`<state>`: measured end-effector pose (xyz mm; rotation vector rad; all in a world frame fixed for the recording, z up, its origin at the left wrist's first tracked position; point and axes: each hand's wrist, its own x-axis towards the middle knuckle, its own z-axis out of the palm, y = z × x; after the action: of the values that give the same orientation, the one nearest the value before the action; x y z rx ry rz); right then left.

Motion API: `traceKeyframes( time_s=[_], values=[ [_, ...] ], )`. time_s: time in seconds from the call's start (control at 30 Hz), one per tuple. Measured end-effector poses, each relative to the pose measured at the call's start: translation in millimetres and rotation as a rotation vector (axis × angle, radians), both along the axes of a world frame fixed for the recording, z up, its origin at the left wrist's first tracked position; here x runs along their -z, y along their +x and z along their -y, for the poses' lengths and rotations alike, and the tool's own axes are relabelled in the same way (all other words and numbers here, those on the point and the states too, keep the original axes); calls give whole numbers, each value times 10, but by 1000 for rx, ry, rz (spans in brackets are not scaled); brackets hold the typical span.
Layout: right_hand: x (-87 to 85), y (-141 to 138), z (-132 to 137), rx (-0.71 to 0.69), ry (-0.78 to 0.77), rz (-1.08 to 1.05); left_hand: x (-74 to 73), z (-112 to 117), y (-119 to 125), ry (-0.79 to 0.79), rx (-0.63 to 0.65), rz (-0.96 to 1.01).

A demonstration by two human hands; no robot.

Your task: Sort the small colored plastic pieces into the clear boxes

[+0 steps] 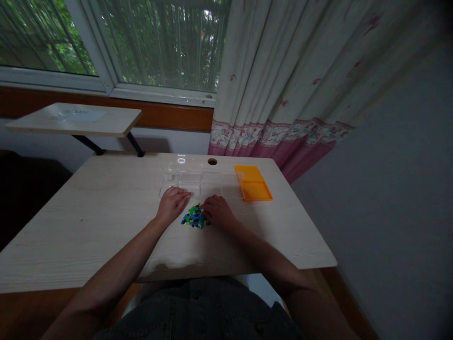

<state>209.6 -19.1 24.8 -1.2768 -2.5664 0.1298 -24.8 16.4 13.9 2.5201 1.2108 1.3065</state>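
A pile of small coloured pieces (pixel 196 217), blue, green, black and a little yellow, lies on the table between my hands. My left hand (pixel 172 204) rests at the near edge of a clear plastic compartment box (pixel 211 178). Its fingers are pinched together over that edge, and whatever they hold is too small to see. My right hand (pixel 219 210) reaches over the right side of the pile. With its fingers curled down and touching the pieces, the fingertips are partly hidden, so a piece between them cannot be made out.
An open orange plastic case (pixel 257 191) lies at the right end of the clear box, partly touching it. Behind is a cable hole (pixel 212 161) in the table (pixel 116 208). A raised shelf (pixel 116 127) on black legs stands back left. A curtain (pixel 262 108) hangs behind.
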Motion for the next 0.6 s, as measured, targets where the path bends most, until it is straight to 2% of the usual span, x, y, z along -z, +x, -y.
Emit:
traceKeyframes(
  time_s=[0.3, 0.6],
  values=[
    [-69, -29, 32, 12, 2, 77, 18, -28, -34, -39, -46, -52],
    [-25, -33, 24, 20, 26, 70, 54, -103, -109, -54, -116, -18]
  ],
)
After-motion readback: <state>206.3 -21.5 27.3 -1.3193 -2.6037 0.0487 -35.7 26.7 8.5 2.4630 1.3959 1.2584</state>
